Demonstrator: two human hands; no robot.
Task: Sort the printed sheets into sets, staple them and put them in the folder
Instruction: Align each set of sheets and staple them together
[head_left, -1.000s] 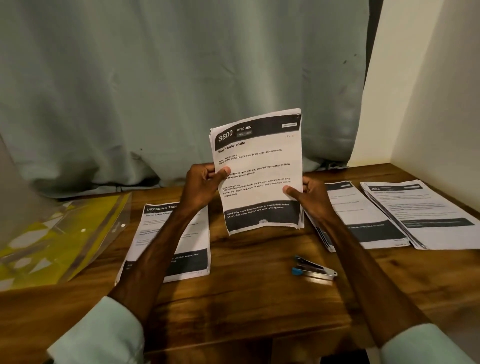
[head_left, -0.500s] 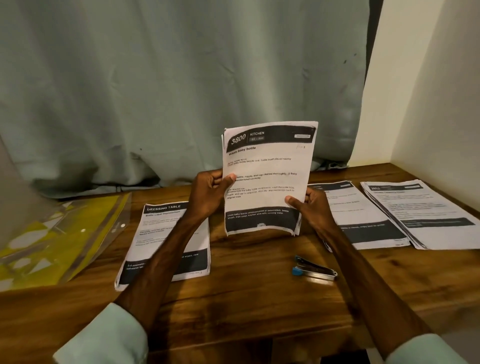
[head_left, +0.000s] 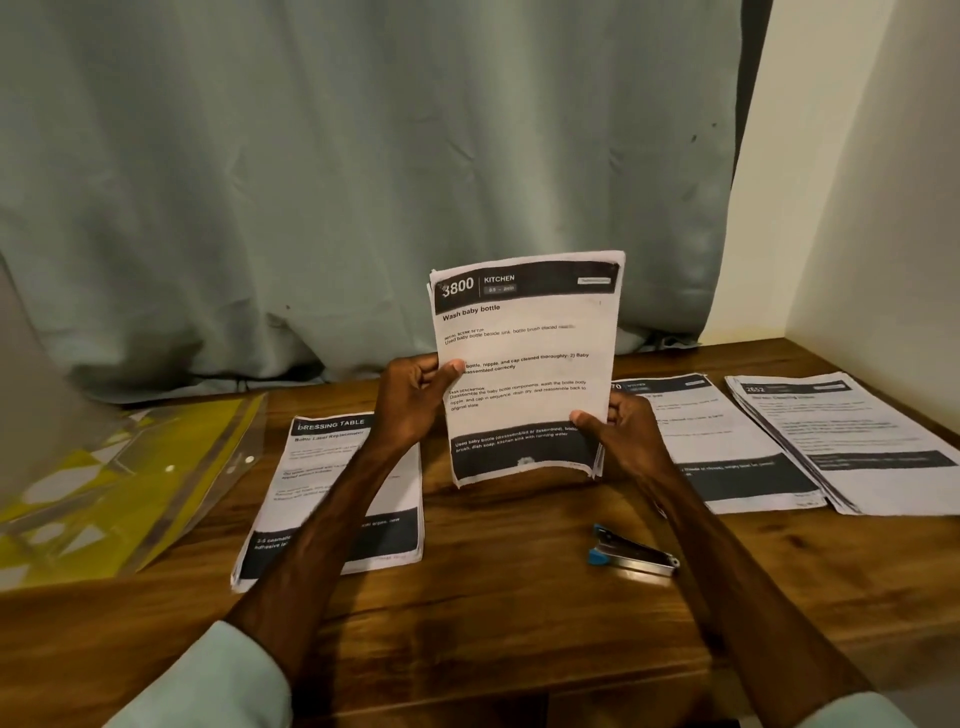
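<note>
A stack of printed sheets (head_left: 524, 338) headed "3800 KITCHEN, Wash baby bottle" stands upright above the middle of the wooden table (head_left: 493, 613). My left hand (head_left: 415, 400) grips its left edge, thumb on the front page. My right hand (head_left: 623, 436) pinches the lower right corner. A small stapler (head_left: 631, 553) with a blue end lies on the table in front of the right hand. A "DRESSING TABLE" set (head_left: 332, 499) lies flat under my left forearm. Two more paper sets (head_left: 727, 447) (head_left: 852, 441) lie at the right. A yellow transparent folder (head_left: 119, 483) lies at the far left.
A grey-green curtain (head_left: 363, 182) hangs behind the table. A pale wall (head_left: 872, 208) closes off the right side. The table's front edge runs below my forearms.
The held stack has tilted back toward upright and its bottom edge has dropped closer to the table. Both hands keep their hold on it.
</note>
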